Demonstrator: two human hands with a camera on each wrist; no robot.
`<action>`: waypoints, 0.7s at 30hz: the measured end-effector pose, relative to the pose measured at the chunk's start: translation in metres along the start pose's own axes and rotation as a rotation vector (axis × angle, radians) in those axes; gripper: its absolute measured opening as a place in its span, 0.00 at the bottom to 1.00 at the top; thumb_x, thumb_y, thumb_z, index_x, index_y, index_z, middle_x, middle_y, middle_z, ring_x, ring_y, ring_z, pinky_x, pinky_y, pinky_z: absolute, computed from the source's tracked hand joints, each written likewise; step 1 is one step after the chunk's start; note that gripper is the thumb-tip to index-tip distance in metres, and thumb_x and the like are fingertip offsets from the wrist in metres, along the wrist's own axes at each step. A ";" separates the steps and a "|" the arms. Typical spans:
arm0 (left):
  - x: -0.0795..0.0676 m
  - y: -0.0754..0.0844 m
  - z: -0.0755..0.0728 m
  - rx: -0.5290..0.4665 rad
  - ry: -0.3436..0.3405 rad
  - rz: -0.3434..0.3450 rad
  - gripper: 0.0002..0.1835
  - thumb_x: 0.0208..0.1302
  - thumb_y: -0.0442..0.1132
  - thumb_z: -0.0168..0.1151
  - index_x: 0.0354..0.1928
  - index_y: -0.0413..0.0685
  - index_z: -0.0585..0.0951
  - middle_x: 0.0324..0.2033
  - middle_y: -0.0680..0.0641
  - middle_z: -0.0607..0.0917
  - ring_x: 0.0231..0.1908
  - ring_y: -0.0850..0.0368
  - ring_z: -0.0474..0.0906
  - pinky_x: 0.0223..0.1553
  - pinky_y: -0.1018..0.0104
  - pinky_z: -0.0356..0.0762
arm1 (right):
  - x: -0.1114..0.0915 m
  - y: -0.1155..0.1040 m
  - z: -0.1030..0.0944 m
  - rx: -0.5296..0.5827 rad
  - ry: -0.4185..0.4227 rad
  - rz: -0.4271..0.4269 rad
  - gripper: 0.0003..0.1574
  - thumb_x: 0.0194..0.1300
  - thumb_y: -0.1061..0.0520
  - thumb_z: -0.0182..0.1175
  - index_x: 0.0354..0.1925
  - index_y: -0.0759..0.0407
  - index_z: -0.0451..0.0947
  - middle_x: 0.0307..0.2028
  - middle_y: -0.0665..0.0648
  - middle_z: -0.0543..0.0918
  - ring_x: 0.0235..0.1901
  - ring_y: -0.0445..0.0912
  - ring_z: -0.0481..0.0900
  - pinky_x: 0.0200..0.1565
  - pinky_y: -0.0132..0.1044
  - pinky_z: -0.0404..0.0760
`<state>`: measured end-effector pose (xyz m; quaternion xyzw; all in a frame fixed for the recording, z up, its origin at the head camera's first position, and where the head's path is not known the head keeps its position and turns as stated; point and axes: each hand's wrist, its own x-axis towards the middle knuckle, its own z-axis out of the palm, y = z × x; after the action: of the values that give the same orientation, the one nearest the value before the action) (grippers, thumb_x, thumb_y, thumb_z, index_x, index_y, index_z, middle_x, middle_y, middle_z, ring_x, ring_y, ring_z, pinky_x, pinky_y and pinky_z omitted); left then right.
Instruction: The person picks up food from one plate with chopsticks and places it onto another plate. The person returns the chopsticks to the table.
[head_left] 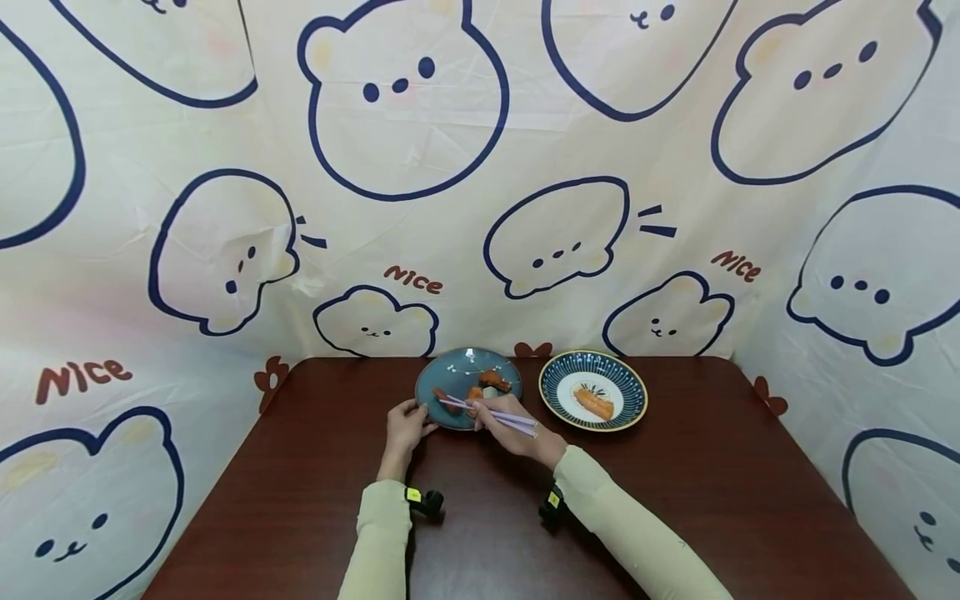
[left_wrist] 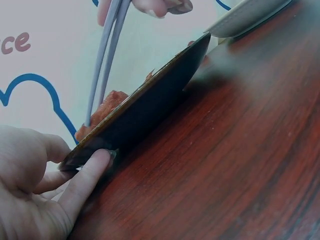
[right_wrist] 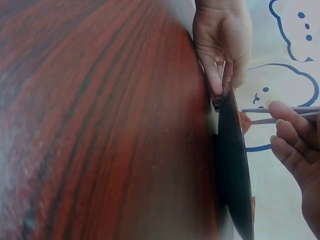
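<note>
My left hand (head_left: 405, 430) grips the near-left rim of a blue plate (head_left: 452, 367), with the thumb and fingers on either side of the edge. In the left wrist view the plate appears edge-on. The right hand (head_left: 512, 423) holds a pair of pale purple chopsticks (left_wrist: 101, 55) over this plate. Their tips are at a reddish-brown piece of food (left_wrist: 114, 101) near the left rim; whether they pinch it, I cannot tell. Several other food pieces (head_left: 495, 381) lie on the plate's right half, partly behind the right hand.
To the right stands a patterned blue-and-white plate (head_left: 551, 400) bearing an orange-brown piece of food (head_left: 596, 404). Both plates are near the far edge of the dark brown table (head_left: 487, 542). A cloth with cartoon bears (head_left: 405, 142) hangs behind and at the sides.
</note>
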<state>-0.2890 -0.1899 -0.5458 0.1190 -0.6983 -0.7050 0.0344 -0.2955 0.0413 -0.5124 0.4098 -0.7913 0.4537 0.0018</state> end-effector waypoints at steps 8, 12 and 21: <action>0.000 -0.001 -0.002 -0.003 -0.007 -0.004 0.23 0.78 0.33 0.51 0.68 0.26 0.69 0.53 0.27 0.80 0.43 0.48 0.85 0.39 0.67 0.89 | -0.003 -0.003 0.000 -0.011 -0.054 0.046 0.24 0.84 0.53 0.44 0.51 0.67 0.83 0.32 0.53 0.86 0.26 0.38 0.71 0.25 0.26 0.68; -0.001 -0.001 -0.002 0.000 -0.012 0.001 0.23 0.78 0.33 0.51 0.68 0.26 0.69 0.54 0.27 0.79 0.45 0.45 0.85 0.40 0.65 0.89 | -0.003 -0.003 0.000 -0.024 -0.043 0.037 0.24 0.84 0.52 0.44 0.49 0.65 0.84 0.32 0.52 0.85 0.27 0.38 0.73 0.26 0.26 0.70; 0.000 0.000 -0.002 -0.004 -0.002 0.000 0.23 0.78 0.33 0.51 0.69 0.26 0.68 0.54 0.27 0.79 0.40 0.52 0.85 0.38 0.69 0.88 | -0.013 -0.003 -0.014 -0.038 0.017 0.064 0.30 0.84 0.48 0.44 0.39 0.65 0.85 0.31 0.58 0.85 0.24 0.39 0.72 0.25 0.29 0.71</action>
<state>-0.2889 -0.1923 -0.5457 0.1180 -0.6971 -0.7063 0.0340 -0.2901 0.0590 -0.5064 0.3803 -0.8125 0.4418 0.0018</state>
